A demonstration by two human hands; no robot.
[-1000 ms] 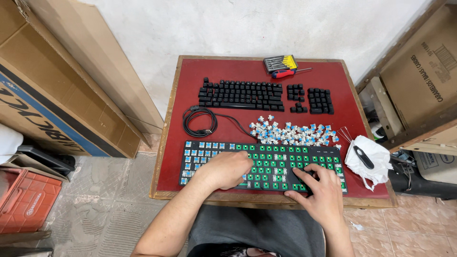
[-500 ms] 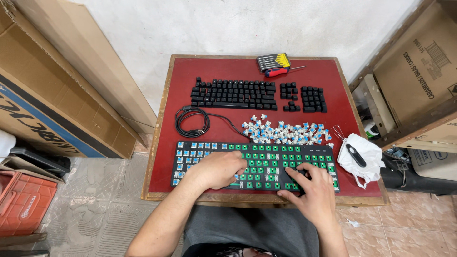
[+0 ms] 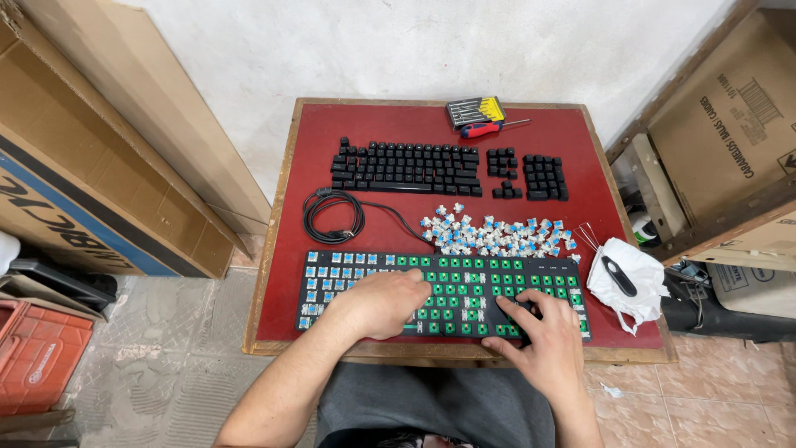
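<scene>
A black keyboard frame [image 3: 464, 286] with a green circuit board lies along the near edge of the red table [image 3: 580, 149]; blue switches fill only its left end. My left hand [image 3: 383, 300] rests curled on the frame's left-middle part. My right hand [image 3: 537, 340] lies on the lower right part, fingers spread and pressing near the bottom row. A heap of loose blue-and-white switches [image 3: 497, 235] sits just behind the frame. Black keycaps [image 3: 408, 166] are laid out in keyboard order at the back.
A coiled black cable [image 3: 332, 217] lies left of the switches. A screwdriver bit set and red screwdriver [image 3: 479, 116] sit at the back edge. A white cloth with a black tool [image 3: 623, 275] is at the right. Cardboard boxes [image 3: 99, 166] flank the table.
Both hands stay on the keyboard frame with only slight finger shifts. The view has shifted a little, so the table sits differently in the frame.
</scene>
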